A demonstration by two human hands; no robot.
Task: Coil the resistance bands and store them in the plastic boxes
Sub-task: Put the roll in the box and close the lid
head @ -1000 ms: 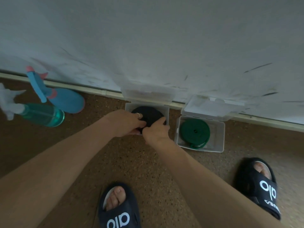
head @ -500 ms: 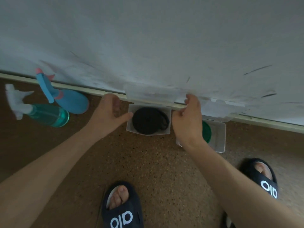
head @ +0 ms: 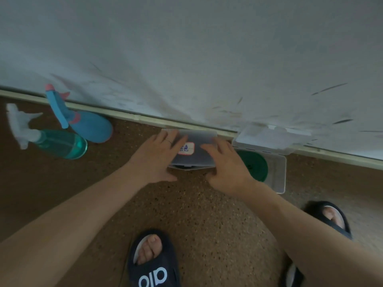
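Left hand [head: 157, 157]: fingers straight, flat on the left part of the box lid [head: 204, 151], holding nothing.
Right hand [head: 227, 162]: fingers spread and relaxed, resting on the lid's right edge.
Lid: lowered over the plastic box, directly under both hands; labelled sticker [head: 186, 148] between the hands.
Black band [head: 186, 167]: dark sliver beneath the lid's near edge.
Green coiled band [head: 256, 165]: in the open box [head: 279, 172], just right of the right hand.
Spray bottles [head: 62, 142]: well left of the left hand.

**Lettering on a slide and a box label**

The dark slide [head: 152, 264] on the nearer foot carries white letters across its strap that read "alo" upside down from this view. The closed plastic box's lid [head: 199, 148] bears a red-bordered white label [head: 186, 148] with blue handwriting, too blurred to read.
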